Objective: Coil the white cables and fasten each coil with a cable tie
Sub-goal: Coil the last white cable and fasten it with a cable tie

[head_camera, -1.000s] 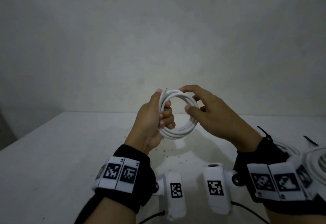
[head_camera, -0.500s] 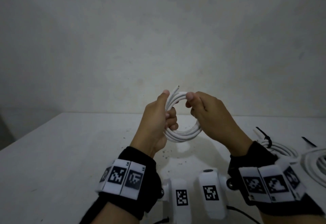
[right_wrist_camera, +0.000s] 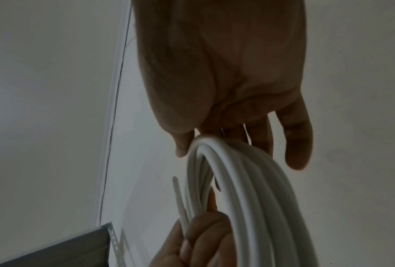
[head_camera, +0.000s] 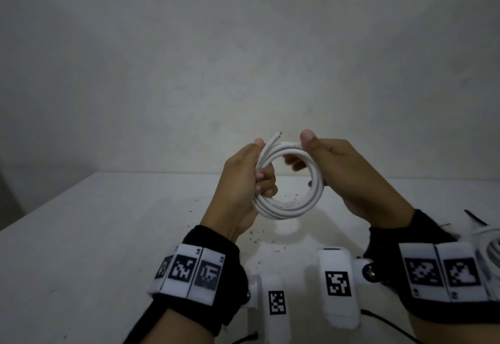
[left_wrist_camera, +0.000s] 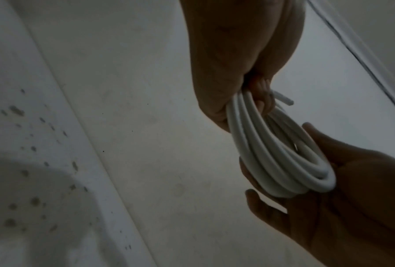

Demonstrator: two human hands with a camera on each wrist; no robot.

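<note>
Two hands (head_camera: 243, 184) (head_camera: 349, 178) grip one white coil (head_camera: 290, 207).

Held in the air above the white table (head_camera: 113, 235), well clear of its top: the cable coil (head_camera: 290, 181). Bare tabletop to the coil's left; to its lower right, at the table's edge, more coiled white cable (head_camera: 491, 251) and a black cable tie (head_camera: 474, 218).

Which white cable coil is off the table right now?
The coil gripped by the left hand and right hand, raised above the table. The other coil lies at the table's right edge.
</note>
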